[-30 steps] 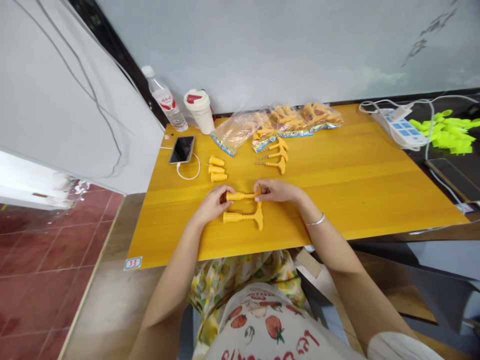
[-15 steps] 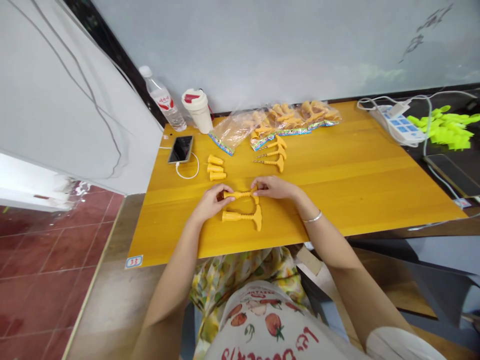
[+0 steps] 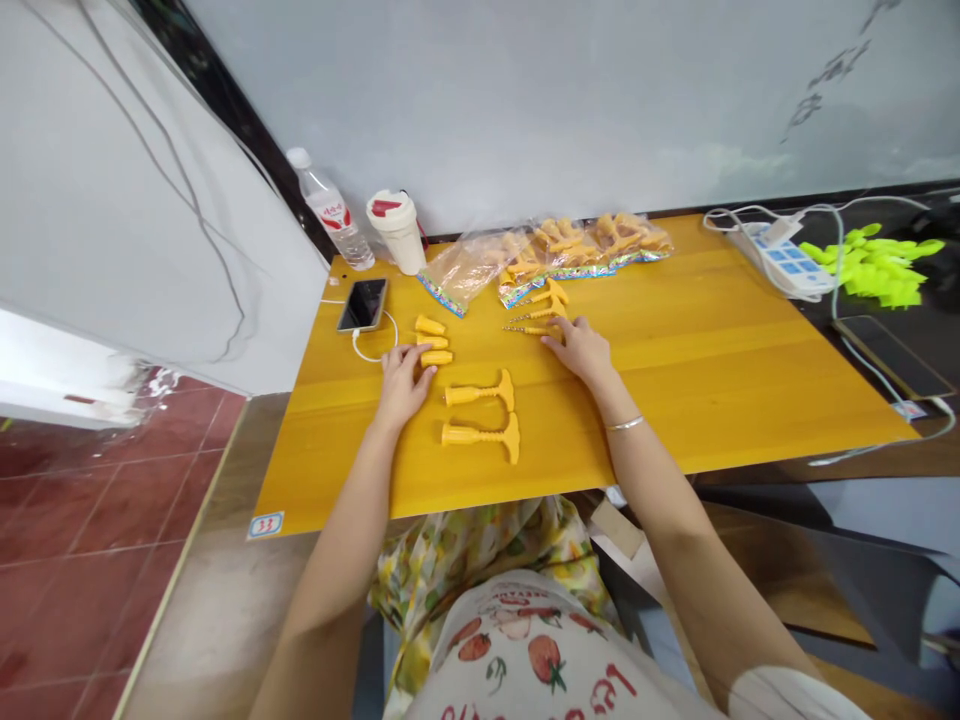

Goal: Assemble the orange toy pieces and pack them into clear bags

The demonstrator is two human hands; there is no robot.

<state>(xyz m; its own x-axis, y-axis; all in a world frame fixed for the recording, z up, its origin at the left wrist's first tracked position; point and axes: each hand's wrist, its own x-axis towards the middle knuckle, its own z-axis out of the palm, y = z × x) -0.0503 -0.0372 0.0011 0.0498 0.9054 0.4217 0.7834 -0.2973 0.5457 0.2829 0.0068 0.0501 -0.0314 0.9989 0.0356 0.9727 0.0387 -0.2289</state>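
My left hand (image 3: 403,384) has its thumb and forefinger around the left end of the nearest yellow tapered sleeve (image 3: 438,357). Two similar sleeves (image 3: 430,326) lie just beyond it. At the handle of the nearest yellow T-handled corkscrew (image 3: 534,330), my right hand (image 3: 582,350) pinches with its fingertips, which cover most of that handle. Behind it lie two more corkscrews (image 3: 556,292) with metal spirals pointing left. Between my forearms rest two corkscrews with sleeves over their spirals, a farther one (image 3: 480,392) and a nearer one (image 3: 484,435).
Clear bags (image 3: 559,250) of yellow parts line the table's back. A phone (image 3: 364,304) on a white cable, a water bottle (image 3: 334,218) and a lidded cup (image 3: 399,232) stand back left. At right are a power strip (image 3: 791,262) and bright green pieces (image 3: 881,265).
Both hands have let go of the farther sleeved corkscrew, which lies on the table. My left hand moved up-left to the sleeves; my right moved up-right to the loose corkscrews.
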